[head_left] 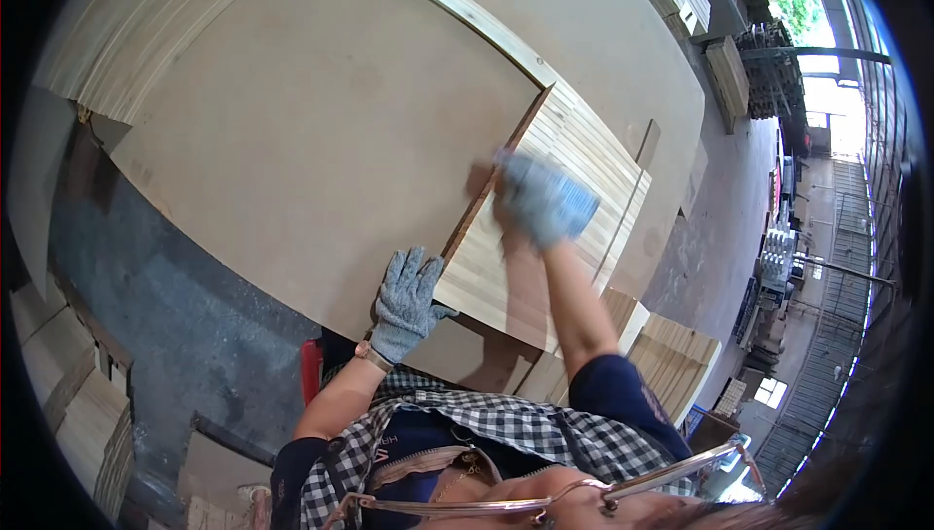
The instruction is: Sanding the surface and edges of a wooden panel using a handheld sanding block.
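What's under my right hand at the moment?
Beneath the blurred, gloved right hand, the pale striped wooden panel shows around it. The patch directly below is covered; whether the palm touches the wood or holds anything cannot be told.

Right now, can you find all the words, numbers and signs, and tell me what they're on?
Dark shirt: some pale letters, partly covered by the checked garment; I won't copy them out.
Right hand: too blurred to make out any writing on its glove.
Striped wooden panel: no writing that I can see.
Far background: too small to tell.
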### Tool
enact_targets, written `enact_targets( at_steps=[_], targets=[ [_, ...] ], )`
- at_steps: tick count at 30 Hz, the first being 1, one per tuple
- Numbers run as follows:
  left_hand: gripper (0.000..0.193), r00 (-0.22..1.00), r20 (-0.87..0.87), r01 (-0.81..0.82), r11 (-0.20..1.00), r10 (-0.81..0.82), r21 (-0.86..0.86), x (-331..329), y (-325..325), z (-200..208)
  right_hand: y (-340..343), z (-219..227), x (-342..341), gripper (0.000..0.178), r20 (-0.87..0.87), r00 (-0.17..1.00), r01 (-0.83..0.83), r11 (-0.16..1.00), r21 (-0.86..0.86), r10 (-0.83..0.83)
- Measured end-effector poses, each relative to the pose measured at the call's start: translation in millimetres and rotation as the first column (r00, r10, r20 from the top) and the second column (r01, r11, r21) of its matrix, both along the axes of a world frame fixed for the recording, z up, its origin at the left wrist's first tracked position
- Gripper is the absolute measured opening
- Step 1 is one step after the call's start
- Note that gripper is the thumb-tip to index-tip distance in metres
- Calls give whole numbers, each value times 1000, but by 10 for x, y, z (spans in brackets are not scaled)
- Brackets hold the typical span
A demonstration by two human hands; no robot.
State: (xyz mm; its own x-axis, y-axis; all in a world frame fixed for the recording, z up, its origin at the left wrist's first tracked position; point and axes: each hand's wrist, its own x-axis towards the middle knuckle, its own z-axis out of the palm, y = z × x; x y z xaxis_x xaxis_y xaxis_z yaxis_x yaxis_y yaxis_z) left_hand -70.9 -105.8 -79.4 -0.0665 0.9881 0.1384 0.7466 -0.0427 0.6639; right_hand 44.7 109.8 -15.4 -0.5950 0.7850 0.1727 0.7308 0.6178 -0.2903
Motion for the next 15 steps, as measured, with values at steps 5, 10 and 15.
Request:
enact_targets(
  at_steps=[5, 10, 15],
  targets=[
    [77, 991, -120, -65, 997, 59, -47, 43, -84, -171, -1166, 313, -144, 32, 4, 961, -247, 859, -448, 278],
    [78, 997, -83, -1, 997, 8, 82, 27, -21, 10, 267, -200, 166, 17, -71, 997, 43, 975, 218, -29],
    [77, 996, -88, -25, 996, 32, 81, 39, -18, -11, 481, -341, 45, 20, -210, 975, 84, 993, 78, -66]
  ],
)
